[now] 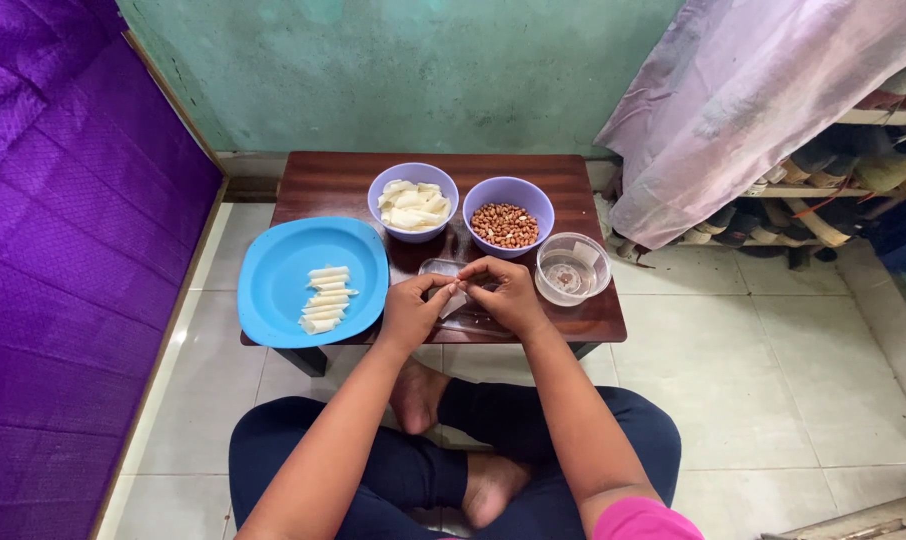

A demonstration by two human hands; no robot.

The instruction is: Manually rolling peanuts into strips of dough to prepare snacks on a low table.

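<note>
The person sits cross-legged on the tiled floor at a low dark wooden table [573, 180], both hands meeting over its near edge. The left hand [410, 310] and the right hand [508, 293] are each pinched on the same small pale wrapper strip [455, 301], fingertips almost touching, held just above a clear plastic lid or tray [451, 272] that lies flat on the wood. It looks to me like the rolling step: the strip is being folded or curled between the fingers, though whether a filling already sits inside I cannot tell, since the fingers cover it.

To the left, a round blue plate [273, 270] overhangs the table edge and carries a neat stack of finished white rolls [325, 298]. Behind the hands stand two lilac bowls side by side, one with loose white wrapper pieces [412, 203], one with red-skinned peanuts [505, 224]. A small clear bowl of water [571, 268] sits just right of the right hand.

By my reckoning the coming move needs a tight, even pinch so the roll does not spring open, then a short carry left to the stack
</note>
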